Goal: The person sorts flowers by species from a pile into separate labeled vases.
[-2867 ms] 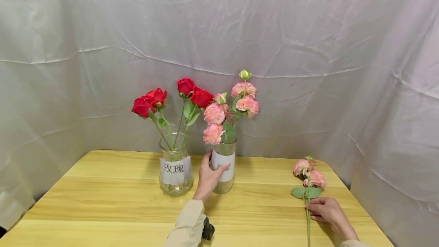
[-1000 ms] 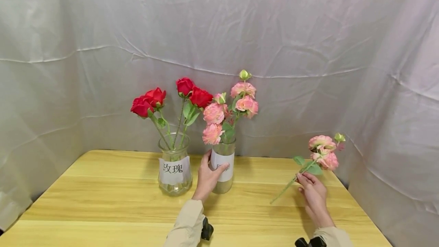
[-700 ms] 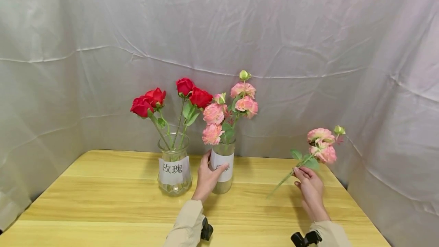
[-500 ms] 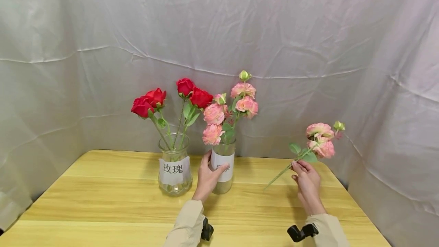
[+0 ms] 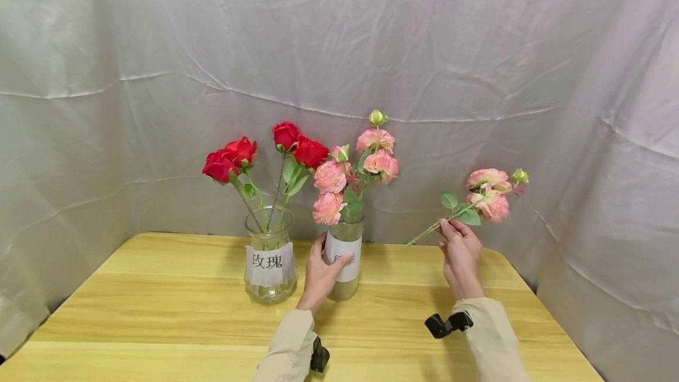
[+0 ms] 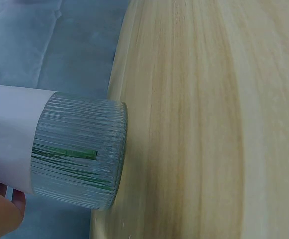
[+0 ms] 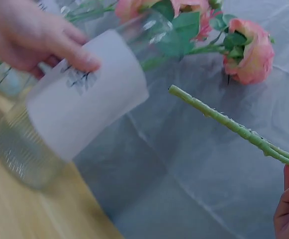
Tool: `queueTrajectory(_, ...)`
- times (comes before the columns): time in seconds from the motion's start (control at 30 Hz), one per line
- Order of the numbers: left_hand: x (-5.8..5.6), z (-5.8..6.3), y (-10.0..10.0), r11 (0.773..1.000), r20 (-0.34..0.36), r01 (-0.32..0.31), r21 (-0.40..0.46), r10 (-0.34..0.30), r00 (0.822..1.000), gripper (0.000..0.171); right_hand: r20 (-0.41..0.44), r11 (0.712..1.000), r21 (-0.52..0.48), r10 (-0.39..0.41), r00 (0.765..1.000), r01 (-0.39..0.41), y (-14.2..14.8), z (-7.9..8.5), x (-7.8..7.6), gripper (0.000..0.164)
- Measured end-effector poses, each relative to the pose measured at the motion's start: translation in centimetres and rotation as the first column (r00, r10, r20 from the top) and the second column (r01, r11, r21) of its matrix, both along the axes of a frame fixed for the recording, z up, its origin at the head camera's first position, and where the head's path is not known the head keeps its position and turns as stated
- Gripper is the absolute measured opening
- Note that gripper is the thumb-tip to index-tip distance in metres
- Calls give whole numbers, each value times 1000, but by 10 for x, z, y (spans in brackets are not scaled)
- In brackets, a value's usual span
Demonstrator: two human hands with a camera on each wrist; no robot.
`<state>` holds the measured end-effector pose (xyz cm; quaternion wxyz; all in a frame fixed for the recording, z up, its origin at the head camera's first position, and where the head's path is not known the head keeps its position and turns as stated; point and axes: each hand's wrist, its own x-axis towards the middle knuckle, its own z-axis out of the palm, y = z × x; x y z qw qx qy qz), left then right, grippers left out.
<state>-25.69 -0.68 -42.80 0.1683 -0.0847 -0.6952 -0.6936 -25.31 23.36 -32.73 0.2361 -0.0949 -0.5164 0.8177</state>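
In the head view my left hand grips the ribbed glass vase by its white paper label. Several pink flowers stand in that vase, and their green stem ends show through its base in the left wrist view. To the right, my right hand pinches a spray of pink flowers by its green stem, held above the table. The spray tilts, blossoms up and to the right, with its bare stem end toward the vase. In the right wrist view that end is apart from the vase mouth.
Left of my left hand stands a wider glass jar with a labelled front, holding several red roses. Both containers rest on a wood-grain table. A grey cloth backdrop hangs behind and at both sides.
My right hand has lifted the pink spray off the table, turned its stem end toward the vase, and moved it up and slightly left. My left hand has stayed on the vase.
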Motion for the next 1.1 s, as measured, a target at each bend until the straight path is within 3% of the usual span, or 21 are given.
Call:
queueTrajectory(0.5, 2, 3, 1, 1000, 3, -10, -1, 10, 1000, 71, -75, 998, -60, -40, 996, 36, -37, 35, -14, 10)
queueTrajectory(0.77, 2, 3, 1, 1000, 7, -9, -7, 9, 1000, 72, -108, 992, -120, -61, 992, 48, -54, 41, -21, 10)
queueTrajectory(1.1, 2, 1, 1, 1000, 13, 1, 6, -1, 1000, 73, -152, 990, -81, -129, 980, 117, -78, 41, -27, 13)
